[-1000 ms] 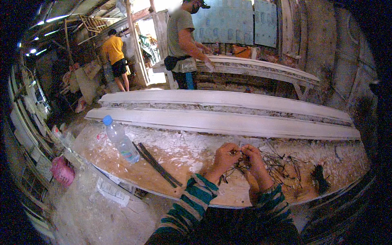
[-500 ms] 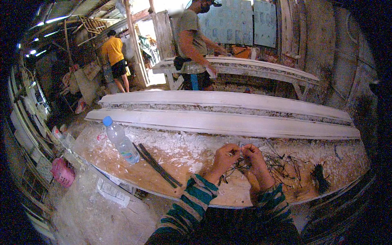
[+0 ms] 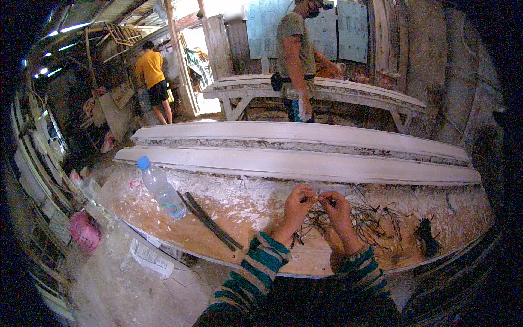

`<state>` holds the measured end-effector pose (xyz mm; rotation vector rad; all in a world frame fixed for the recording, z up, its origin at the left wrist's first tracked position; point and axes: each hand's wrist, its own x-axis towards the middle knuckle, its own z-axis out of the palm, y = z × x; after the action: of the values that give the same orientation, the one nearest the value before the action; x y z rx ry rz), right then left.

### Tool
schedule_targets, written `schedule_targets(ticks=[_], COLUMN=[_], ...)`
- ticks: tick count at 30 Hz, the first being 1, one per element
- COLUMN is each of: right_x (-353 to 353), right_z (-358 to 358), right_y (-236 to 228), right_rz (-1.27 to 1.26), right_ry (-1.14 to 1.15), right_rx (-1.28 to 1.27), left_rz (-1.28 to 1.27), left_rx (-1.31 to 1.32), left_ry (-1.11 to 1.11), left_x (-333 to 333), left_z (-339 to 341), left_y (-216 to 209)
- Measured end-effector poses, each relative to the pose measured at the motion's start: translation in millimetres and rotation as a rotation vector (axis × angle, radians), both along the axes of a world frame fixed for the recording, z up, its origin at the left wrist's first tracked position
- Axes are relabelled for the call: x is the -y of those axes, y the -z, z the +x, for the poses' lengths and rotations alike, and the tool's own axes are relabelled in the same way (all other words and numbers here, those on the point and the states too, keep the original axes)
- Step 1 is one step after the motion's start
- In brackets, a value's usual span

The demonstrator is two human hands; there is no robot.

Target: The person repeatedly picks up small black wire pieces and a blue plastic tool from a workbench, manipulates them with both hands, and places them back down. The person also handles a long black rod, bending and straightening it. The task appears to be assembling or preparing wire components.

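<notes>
Wire strands (image 3: 318, 197), thin and dark, pinched between both hands above the bench (image 3: 239, 210), right of centre. Head view: left hand (image 3: 298, 204) fingers closed on the strand end, right hand (image 3: 336, 210) closed on it too, fingertips nearly touching. Loose tangle of dark wire (image 3: 370, 223) lies on the bench just right of the hands; a small dark bundle (image 3: 427, 240) further right. Plastic water bottle (image 3: 160, 188) with blue cap lies tilted at the left, two dark flat strips (image 3: 210, 220) beside it. Long white moulding (image 3: 299, 163) runs behind the bench. Two other people stand at the back, one in a yellow shirt (image 3: 150, 68).
</notes>
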<state>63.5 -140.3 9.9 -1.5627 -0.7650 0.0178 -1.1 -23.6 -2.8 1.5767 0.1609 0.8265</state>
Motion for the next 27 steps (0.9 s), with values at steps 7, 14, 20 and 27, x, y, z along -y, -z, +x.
schedule_targets(ticks=[7, 14, 20, 27], right_x=[3.7, 4.2, 2.4, 1.2], right_z=[-0.3, -3.0, -8.6, -9.4], right_y=[-8.5, -6.5, -10.5, -13.3], right_rz=[-0.115, -0.188, -0.09, -0.123], right_ry=[0.036, 0.109, 0.048, 0.06], right_rx=[0.073, 0.125, 0.165, 0.301], left_rz=[0.042, 0.469, 0.674, 0.483], left_rx=[-0.04, -0.057, 0.116, 0.028], left_ry=[-0.004, -0.19, -0.261, -0.245], left_x=[-0.4, 7.1, 5.4, 15.2], left_z=[0.4, -7.4, -5.8, -10.7], left_y=[-2.6, -7.2, -6.5, -15.3])
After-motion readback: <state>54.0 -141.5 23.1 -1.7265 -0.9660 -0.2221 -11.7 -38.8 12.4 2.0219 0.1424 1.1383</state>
